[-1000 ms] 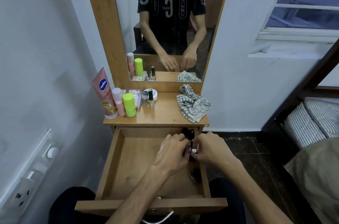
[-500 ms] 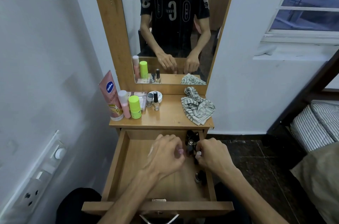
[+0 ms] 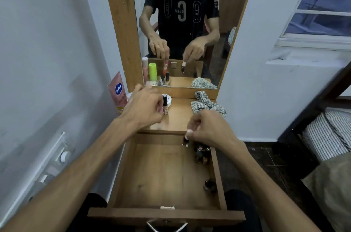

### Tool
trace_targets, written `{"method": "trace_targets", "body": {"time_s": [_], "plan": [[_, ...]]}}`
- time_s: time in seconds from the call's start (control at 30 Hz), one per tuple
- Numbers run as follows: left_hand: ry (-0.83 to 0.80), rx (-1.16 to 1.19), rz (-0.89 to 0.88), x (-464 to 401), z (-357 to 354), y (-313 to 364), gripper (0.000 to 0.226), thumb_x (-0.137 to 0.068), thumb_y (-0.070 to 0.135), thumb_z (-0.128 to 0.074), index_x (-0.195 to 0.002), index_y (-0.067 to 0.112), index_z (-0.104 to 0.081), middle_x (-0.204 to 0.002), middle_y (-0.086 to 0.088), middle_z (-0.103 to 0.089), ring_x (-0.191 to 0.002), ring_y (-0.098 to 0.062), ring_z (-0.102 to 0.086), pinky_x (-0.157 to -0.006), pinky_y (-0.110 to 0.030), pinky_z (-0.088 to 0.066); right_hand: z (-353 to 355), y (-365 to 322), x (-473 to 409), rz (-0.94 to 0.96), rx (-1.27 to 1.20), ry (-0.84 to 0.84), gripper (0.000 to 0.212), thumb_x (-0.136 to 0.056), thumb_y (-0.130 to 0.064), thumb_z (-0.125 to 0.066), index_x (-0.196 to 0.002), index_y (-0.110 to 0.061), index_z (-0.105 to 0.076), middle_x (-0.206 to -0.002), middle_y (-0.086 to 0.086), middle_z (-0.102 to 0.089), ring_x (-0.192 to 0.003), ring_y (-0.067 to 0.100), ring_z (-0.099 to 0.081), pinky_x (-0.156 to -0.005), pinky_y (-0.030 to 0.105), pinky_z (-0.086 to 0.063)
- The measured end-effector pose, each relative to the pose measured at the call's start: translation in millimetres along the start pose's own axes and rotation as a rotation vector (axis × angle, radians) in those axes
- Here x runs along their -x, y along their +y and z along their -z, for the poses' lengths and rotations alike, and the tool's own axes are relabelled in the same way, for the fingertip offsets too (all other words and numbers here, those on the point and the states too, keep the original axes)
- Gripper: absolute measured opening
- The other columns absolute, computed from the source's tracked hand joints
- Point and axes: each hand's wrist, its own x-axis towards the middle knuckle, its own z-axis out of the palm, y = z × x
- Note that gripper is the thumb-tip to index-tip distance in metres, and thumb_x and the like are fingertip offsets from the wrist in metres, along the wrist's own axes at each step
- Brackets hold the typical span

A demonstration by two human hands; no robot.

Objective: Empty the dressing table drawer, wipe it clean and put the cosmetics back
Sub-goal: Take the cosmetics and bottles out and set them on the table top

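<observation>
Over the open drawer, our right hand pinches a small dark bottle by its white cap. Our left hand, fingers curled, is above the worktop; whether it holds anything, we cannot tell. More bottles stand just below the right grip.

A pink Vaseline tube, a grey-and-white striped cloth, and a brown wooden drawer.

Before you: drawer pulled out below the tabletop. In it, a cluster of small bottles at the far right corner; one bottle alone along the right wall, nearer you. On the tabletop: tube far left, upright bottle in front of a round tin, cloth at right. Mirror behind.
</observation>
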Motion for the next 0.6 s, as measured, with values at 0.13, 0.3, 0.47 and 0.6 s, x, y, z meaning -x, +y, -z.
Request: {"method": "trace_targets", "body": {"time_s": [0.13,0.3,0.47,0.6], "plan": [[-0.048,-0.095,0.024,-24.3,2.6,-8.2,0.005,-0.079,0.026,-0.068,-0.082,0.024,-0.071,-0.090,0.007,-0.066,-0.092,-0.015,-0.052,-0.089,-0.037,-0.033,-2.3,-29.7,-44.1,0.049,-0.066,0.097,0.005,-0.070,-0.025,-0.081,-0.075,-0.025,-0.078,-0.071,-0.010,-0.073,-0.072,0.010,-0.069,-0.068,0.032,-0.060],[-0.124,-0.172,0.076,-37.5,-10.1,-10.5,0.008,-0.080,0.029,-0.066,-0.082,0.024,-0.072,-0.091,0.002,-0.067,-0.095,-0.018,-0.052,-0.091,-0.037,-0.034,-22.8,-49.0,-81.0,0.081,-0.041,0.144,0.005,-0.068,-0.023,-0.072,-0.072,-0.025,-0.074,-0.076,-0.004,-0.074,-0.079,0.023,-0.070,-0.072,0.039,-0.061],[-0.120,-0.114,0.108,-40.0,-20.0,-19.7,0.015,-0.083,0.035,-0.063,-0.084,0.024,-0.073,-0.092,0.001,-0.068,-0.096,-0.018,-0.052,-0.091,-0.038,-0.033,-36.1,-50.2,-95.6,0.124,0.022,0.134,0.014,-0.075,-0.019,-0.071,-0.085,-0.025,-0.079,-0.086,0.003,-0.076,-0.087,0.030,-0.070,-0.075,0.039,-0.060],[-0.107,-0.101,0.105,-40.4,-19.2,-21.3,0.017,-0.087,0.034,-0.067,-0.091,0.020,-0.076,-0.092,0.001,-0.070,-0.099,-0.017,-0.055,-0.095,-0.040,-0.034,-41.8,-48.9,-99.4,0.150,0.041,0.144,0.015,-0.080,-0.017,-0.071,-0.090,-0.023,-0.080,-0.089,0.005,-0.077,-0.089,0.031,-0.070,-0.074,0.037,-0.058]]}}
